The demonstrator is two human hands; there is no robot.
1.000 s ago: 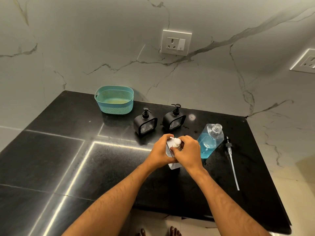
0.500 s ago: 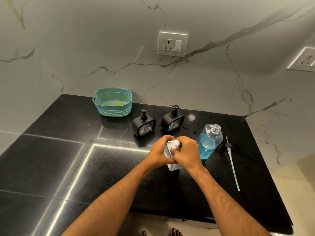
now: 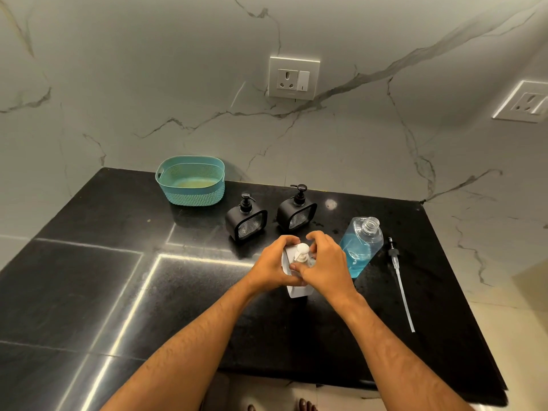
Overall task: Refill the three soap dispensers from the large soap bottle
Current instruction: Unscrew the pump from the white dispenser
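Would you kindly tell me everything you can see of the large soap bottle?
The large soap bottle is clear plastic, flat-sided, with a threaded neck and no cap or pump on it. Blue liquid fills roughly its lower half. It stands on the black counter, right of the hands, appearing to lean in this wide-angle view. Neither hand grips it; the right hand overlaps its lower left edge, so contact there cannot be judged.

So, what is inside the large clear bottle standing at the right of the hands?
The large soap bottle holds blue liquid in its lower part; the upper part is clear and the neck is uncapped. The right hand covers its lower left edge.
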